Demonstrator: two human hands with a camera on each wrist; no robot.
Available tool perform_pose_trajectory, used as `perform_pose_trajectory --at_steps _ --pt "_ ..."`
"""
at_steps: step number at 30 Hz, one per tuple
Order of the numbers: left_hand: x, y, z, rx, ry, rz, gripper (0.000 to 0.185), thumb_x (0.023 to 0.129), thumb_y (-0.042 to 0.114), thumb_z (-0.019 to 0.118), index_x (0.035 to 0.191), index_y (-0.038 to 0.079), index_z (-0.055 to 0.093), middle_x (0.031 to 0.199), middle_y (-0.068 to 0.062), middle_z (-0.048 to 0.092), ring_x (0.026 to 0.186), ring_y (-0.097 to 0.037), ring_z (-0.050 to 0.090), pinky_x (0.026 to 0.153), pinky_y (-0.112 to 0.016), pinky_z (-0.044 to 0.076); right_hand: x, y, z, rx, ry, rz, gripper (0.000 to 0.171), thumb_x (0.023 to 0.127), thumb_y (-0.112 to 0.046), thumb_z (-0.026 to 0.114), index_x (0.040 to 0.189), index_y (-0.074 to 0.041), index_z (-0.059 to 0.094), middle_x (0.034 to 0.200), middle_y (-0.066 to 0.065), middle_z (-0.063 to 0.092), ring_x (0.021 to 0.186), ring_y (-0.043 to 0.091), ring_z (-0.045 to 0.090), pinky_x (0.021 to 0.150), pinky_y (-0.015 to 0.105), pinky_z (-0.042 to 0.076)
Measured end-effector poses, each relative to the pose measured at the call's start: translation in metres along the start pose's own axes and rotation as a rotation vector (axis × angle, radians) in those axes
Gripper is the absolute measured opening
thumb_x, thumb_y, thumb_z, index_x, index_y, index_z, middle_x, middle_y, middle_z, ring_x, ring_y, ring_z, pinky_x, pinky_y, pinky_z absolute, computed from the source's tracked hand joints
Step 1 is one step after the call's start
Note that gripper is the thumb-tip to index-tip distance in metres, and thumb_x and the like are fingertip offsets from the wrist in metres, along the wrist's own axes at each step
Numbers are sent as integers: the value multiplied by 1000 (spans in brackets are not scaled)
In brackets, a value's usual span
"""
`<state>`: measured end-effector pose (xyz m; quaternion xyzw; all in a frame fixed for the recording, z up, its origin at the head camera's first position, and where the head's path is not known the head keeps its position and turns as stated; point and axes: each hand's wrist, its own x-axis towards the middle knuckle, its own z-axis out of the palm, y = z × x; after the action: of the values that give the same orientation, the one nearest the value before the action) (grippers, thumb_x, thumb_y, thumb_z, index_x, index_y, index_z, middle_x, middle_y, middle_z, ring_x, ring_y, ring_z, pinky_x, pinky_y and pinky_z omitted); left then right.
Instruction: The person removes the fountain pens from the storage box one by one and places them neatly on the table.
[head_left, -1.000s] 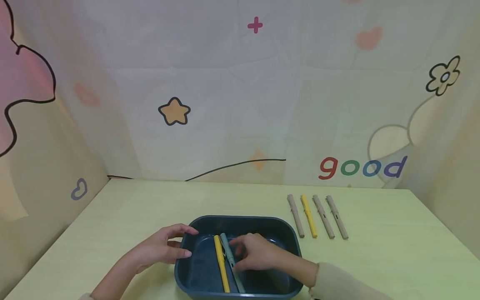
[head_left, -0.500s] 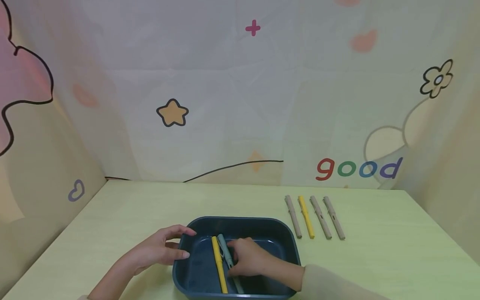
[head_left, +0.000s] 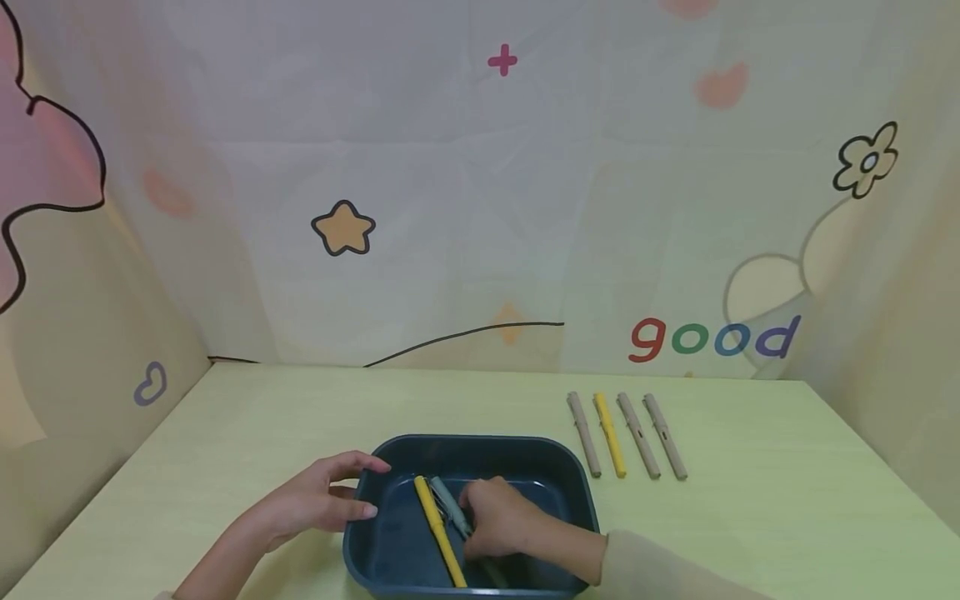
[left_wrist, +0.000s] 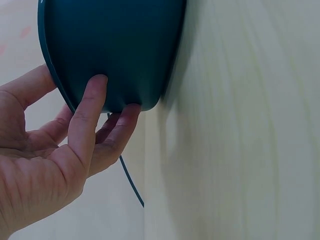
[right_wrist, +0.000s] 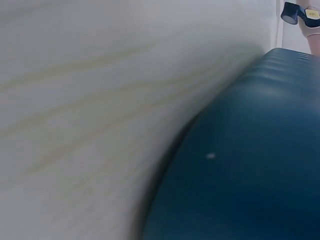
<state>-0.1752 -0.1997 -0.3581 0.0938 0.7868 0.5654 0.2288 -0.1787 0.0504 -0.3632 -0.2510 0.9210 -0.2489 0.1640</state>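
Note:
A dark blue plastic tub [head_left: 480,447] stands near the table's front edge. My left hand [head_left: 318,496] grips its left end; in the left wrist view thumb and index reach over the rim while other fingers press the outer wall [left_wrist: 120,55]. Inside the tub my right hand [head_left: 504,518] curls its fingers at a teal pen [head_left: 450,505] and appears to pinch it, with the pen's lower part mostly hidden. Left of that lies a slanted yellow pen [head_left: 439,532], its upper part close against the teal one. The right wrist view shows only the tub's outside and the tabletop, no hand at work.
To the right behind the tub, a yellow pen [head_left: 611,435] lies in a row with three grey-brown pens, the rightmost grey-brown pen [head_left: 665,437] among them. A printed backdrop [head_left: 450,167] closes off the table's [head_left: 300,408] back and sides.
My right hand has closed in on the teal pen. Both pens in the tub now slant more, their upper ends shifted left. The left hand keeps its place on the tub.

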Motion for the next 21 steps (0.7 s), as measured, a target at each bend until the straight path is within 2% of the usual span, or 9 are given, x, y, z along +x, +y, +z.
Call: perform_pose_trajectory --at_steps 4,8,12,16,21 --pt "-1 -1 1 -6 9 0 54 78 11 71 126 4 46 132 -25 38 99 -25 55 76 -45 51 -2 0 0 -75 17 -27 20 62 -11 78 69 -8 60 50 -7 46 44 4 42 43 17 37" --pt "-1 -2 2 -18 6 7 54 79 10 70 126 3 46 133 -26 37 101 -26 55 77 -46 50 -3 3 -1 -74 13 -33 21 61 -12 77 61 -10 56 45 -9 38 40 3 35 40 17 31" --pt "0 -3 2 -13 6 3 54 79 10 70 126 3 46 134 -27 36 102 -26 55 77 -47 50 -5 7 -6 11 -26 -11 19 63 -9 75 68 -9 57 48 -7 44 40 4 39 40 17 32" --pt "0 -3 2 -12 7 2 54 79 10 70 126 3 46 134 -27 36 101 -25 56 77 -46 50 -6 10 -11 118 -76 52 21 66 -6 75 79 -7 58 55 -2 53 40 8 46 41 19 39" --pt "-1 -2 1 4 23 -9 53 79 9 70 126 4 47 133 -26 37 102 -26 55 77 -48 50 -9 10 -19 194 -100 105 26 70 -1 71 92 -5 59 66 2 58 43 13 53 43 25 47"
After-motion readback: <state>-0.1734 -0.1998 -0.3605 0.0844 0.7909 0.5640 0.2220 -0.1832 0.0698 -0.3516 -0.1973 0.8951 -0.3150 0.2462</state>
